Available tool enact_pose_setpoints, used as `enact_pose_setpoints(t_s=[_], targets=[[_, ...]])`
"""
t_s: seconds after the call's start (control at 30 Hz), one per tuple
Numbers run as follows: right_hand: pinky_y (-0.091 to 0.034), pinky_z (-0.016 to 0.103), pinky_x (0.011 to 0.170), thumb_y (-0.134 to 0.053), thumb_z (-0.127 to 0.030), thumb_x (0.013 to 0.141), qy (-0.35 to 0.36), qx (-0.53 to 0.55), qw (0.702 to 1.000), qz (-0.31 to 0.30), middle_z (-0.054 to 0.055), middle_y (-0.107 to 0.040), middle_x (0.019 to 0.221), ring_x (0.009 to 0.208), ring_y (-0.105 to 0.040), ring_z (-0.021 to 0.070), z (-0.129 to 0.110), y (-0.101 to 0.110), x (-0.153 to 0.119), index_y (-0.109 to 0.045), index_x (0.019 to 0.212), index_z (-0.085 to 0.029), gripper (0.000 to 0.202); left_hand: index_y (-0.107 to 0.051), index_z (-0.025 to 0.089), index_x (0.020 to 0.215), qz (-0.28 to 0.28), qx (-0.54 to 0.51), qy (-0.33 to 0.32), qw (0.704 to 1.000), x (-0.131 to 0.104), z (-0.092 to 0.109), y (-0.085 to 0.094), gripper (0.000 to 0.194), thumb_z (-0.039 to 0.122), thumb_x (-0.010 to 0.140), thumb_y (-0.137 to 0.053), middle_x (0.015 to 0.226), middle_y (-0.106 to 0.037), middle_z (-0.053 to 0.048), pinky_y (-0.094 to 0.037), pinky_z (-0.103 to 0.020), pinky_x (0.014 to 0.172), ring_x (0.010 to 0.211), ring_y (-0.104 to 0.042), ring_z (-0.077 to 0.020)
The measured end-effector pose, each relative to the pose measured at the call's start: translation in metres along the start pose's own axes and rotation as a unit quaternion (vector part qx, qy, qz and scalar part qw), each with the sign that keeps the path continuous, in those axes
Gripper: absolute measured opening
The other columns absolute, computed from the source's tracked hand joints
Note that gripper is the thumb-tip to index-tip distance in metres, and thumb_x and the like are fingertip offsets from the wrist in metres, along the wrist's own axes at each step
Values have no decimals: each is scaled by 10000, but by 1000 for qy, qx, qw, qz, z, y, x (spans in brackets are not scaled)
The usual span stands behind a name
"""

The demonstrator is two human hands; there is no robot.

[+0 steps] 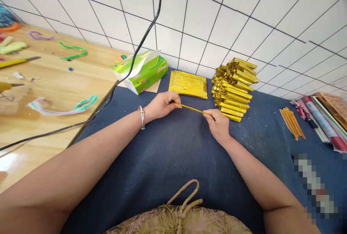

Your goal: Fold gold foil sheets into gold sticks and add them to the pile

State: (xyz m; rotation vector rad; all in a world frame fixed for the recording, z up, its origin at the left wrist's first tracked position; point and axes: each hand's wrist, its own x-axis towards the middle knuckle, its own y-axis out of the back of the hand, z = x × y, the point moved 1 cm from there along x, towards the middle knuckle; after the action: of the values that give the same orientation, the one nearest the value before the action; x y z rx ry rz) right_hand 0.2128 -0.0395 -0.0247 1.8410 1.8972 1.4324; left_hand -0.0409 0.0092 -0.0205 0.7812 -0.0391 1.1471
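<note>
A thin folded strip of gold foil paper (192,108) is stretched between my two hands, just above the dark blue cloth (168,151). My left hand (163,106), with a silver bangle at the wrist, pinches one end. The other end is between the thumb and fingers of my right hand (217,122). Behind my hands lies a flat stack of gold foil paper (188,83). To its right, close to my right hand, rises a pile of folded gold foil pieces (234,89).
A green tissue pack (143,71) sits back left, with a black cable (145,33) hanging before it. Pipe cleaners (73,50) and yellow-handled tools (13,63) lie on the wooden table (54,133). At right are orange-brown strips (292,123) and books (325,118). A tiled wall stands behind.
</note>
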Motion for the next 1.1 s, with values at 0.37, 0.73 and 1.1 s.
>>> enact_pose_setpoints(t_s=[0.37, 0.73, 1.1], targets=[[-507, 348, 798, -520, -283, 889, 22, 1, 999, 27, 37, -677, 906, 848, -625, 174, 0, 3, 2, -652, 954, -232, 156, -528, 154, 910, -73, -173, 111, 976, -1, 4, -2, 190, 320, 828, -569, 699, -593, 13, -467, -206, 537, 538, -563, -76], [-497, 292, 705, -566, -345, 858, -8, 61, 997, -38, 34, -627, 931, 743, -580, 142, -9, 3, 5, -602, 1101, -242, 266, -546, 123, 860, 9, -324, 166, 931, 1, 4, -3, 242, 275, 747, -695, 651, -630, 3, -486, -194, 584, 588, -611, -87], [-433, 269, 676, -509, -321, 880, -45, 24, 996, -69, 20, -618, 818, 730, -563, 153, -6, 2, 6, -639, 949, -213, 182, -550, 130, 913, -17, -250, 141, 958, 1, 2, -5, 157, 223, 801, -608, 669, -620, 10, -459, -212, 643, 633, -608, -91]])
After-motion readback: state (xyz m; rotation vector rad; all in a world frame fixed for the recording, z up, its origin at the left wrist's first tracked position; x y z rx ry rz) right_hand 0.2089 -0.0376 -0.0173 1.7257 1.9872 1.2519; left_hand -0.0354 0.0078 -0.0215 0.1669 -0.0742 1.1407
